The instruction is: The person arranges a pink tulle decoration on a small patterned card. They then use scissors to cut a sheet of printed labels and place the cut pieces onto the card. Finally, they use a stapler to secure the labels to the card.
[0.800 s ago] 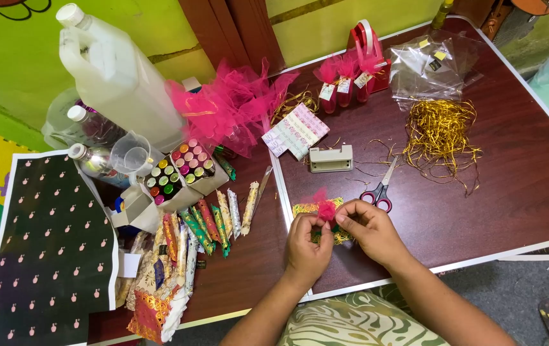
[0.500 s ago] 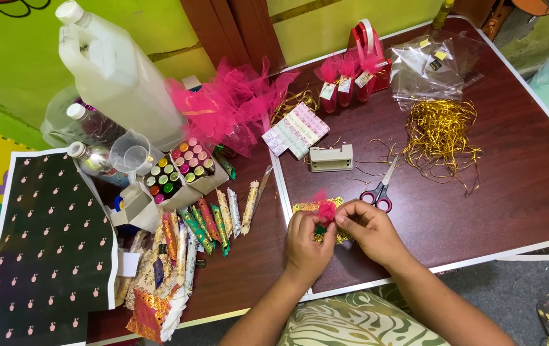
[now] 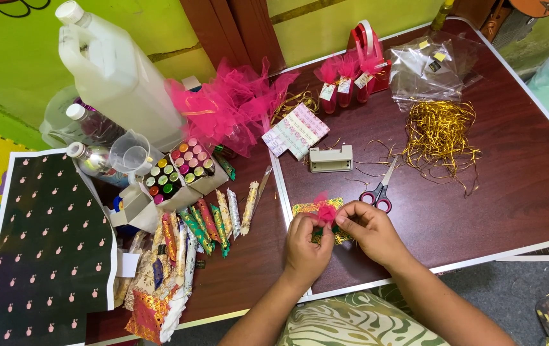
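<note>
My left hand [image 3: 305, 245] and my right hand [image 3: 370, 232] meet near the front edge of the dark brown table [image 3: 530, 186]. Both pinch a small pink net pouch [image 3: 325, 211] between their fingertips. Under the pouch lies a small gold and green patterned piece [image 3: 305, 209], partly hidden by my fingers. Red-handled scissors [image 3: 380, 189] rest just beyond my right hand. A tangle of gold ribbon strands [image 3: 439, 133] lies further back on the right.
A heap of pink net fabric [image 3: 229, 106] sits at the back centre, beside a white stapler [image 3: 331, 158] and a striped paper pack [image 3: 295, 130]. Left are a large white jug [image 3: 117, 74], bottles, a box of coloured tubes [image 3: 175, 168], wrapped sticks [image 3: 213, 218] and dotted black paper [image 3: 37, 243]. Finished pink pouches [image 3: 345, 80] stand at the back.
My hands have stayed in the same place; the fingers shift slightly around the pink pouch. Nothing else on the table has moved.
</note>
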